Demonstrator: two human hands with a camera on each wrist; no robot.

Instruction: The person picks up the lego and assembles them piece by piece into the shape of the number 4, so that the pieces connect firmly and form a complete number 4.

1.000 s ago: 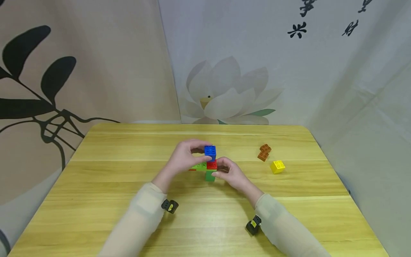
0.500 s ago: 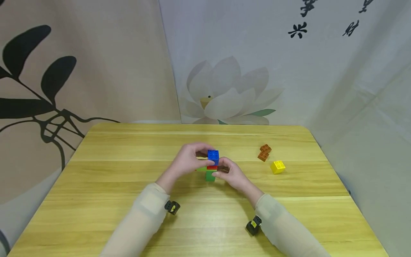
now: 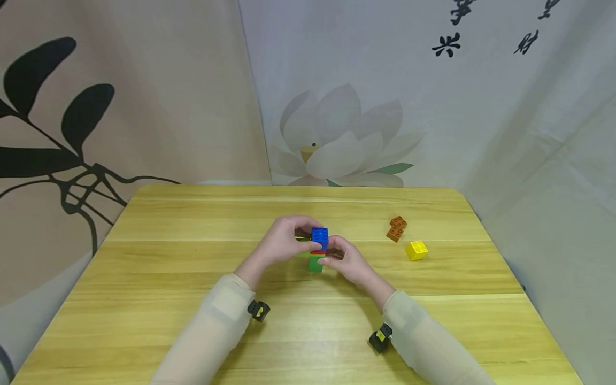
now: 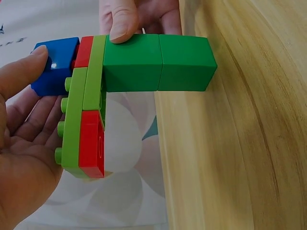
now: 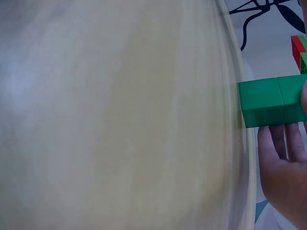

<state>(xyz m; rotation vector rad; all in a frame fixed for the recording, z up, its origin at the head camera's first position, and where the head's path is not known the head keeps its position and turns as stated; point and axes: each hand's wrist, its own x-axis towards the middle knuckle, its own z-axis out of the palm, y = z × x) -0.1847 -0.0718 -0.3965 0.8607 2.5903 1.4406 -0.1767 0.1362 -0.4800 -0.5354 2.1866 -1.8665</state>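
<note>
My left hand pinches a blue toy building brick between thumb and fingers. In the left wrist view, this blue brick sits against a small red brick, whose red studs still show in a thin gap. Two stacked green bricks form the column below, gripped near its upper part by my right hand. Light-green bricks reach out sideways from the column's top, and another red brick is fixed under their outer end. The right wrist view shows the green column with fingers behind it.
On the wooden table, right of the hands, lie brown bricks and a yellow brick. A printed cloth hangs behind the table's far edge.
My left hand has moved slightly right and down, bringing the blue brick over the red one and lowering it there. The right hand has stayed in place on the green column.
</note>
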